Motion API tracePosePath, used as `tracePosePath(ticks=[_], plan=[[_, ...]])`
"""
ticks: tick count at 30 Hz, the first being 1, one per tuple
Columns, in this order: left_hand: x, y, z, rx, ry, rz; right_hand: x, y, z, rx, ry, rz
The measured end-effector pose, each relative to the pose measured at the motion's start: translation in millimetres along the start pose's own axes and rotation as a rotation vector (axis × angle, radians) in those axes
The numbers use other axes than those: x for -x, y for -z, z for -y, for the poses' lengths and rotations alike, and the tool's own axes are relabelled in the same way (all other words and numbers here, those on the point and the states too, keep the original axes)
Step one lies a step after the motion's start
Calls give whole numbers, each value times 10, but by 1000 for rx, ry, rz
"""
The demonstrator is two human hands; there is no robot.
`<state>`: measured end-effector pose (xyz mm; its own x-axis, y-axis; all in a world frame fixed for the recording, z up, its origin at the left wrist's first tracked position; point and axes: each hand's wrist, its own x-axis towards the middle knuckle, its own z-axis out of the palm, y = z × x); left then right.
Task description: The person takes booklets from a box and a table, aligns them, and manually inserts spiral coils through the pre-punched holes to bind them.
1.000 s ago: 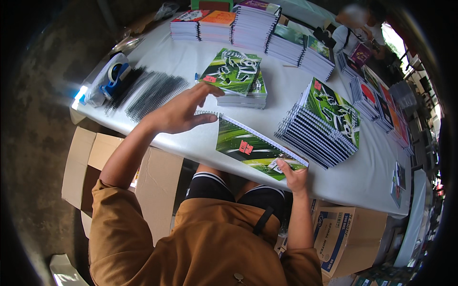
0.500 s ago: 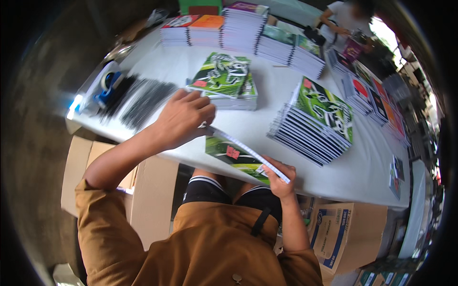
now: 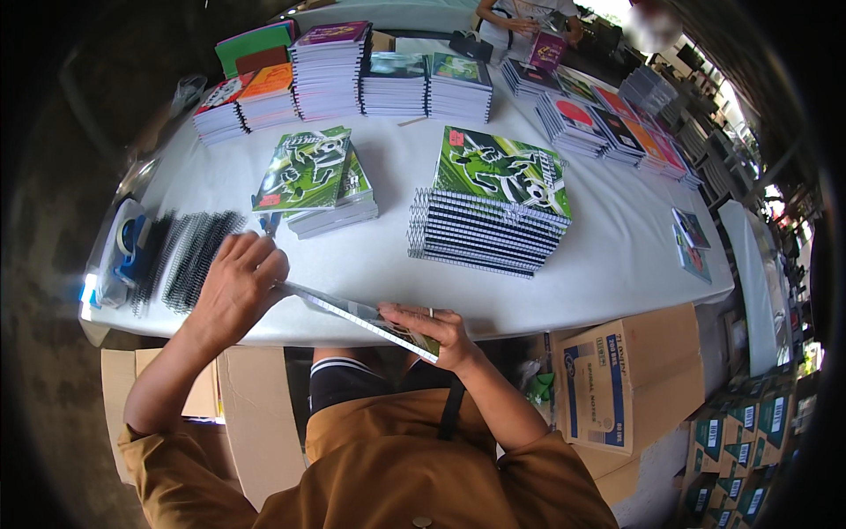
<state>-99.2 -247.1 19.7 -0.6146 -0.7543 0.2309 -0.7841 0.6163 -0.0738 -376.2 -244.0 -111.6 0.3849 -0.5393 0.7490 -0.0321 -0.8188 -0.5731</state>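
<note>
My right hand (image 3: 432, 333) grips a thin notebook (image 3: 359, 326) at its right end, with the fingers spread over the cover. The notebook is tilted edge-up, and its long punched white edge shows. My left hand (image 3: 240, 280) is closed in a pinch at the notebook's left corner; what its fingertips hold is too small to make out. Beyond it lies a stack of green soccer-cover notebooks (image 3: 304, 172), with a blue-handled tool (image 3: 270, 223) against its near side. To the right stands a taller stack of green notebooks (image 3: 502, 172) with coils along the near edges.
Loose black spiral coils (image 3: 207, 256) lie at the left beside a blue tape dispenser (image 3: 129, 247). Stacks of bound notebooks (image 3: 330, 75) line the back of the white table (image 3: 617, 256). Open cardboard boxes (image 3: 630, 379) stand below its front edge. A person (image 3: 520, 22) is across the table.
The view has swung to the right, so the table's things appear further left. The notebook has turned more edge-up, and my right hand now lies over its cover.
</note>
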Motion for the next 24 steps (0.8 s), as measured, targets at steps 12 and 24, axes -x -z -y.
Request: tracePosePath(ticks=[12, 24], plan=[[312, -1175, 36, -246, 0, -794, 35, -244, 69, 43, 82, -18], [692, -1686, -447, -150, -220, -603, 26, -235, 119, 204, 77, -123]])
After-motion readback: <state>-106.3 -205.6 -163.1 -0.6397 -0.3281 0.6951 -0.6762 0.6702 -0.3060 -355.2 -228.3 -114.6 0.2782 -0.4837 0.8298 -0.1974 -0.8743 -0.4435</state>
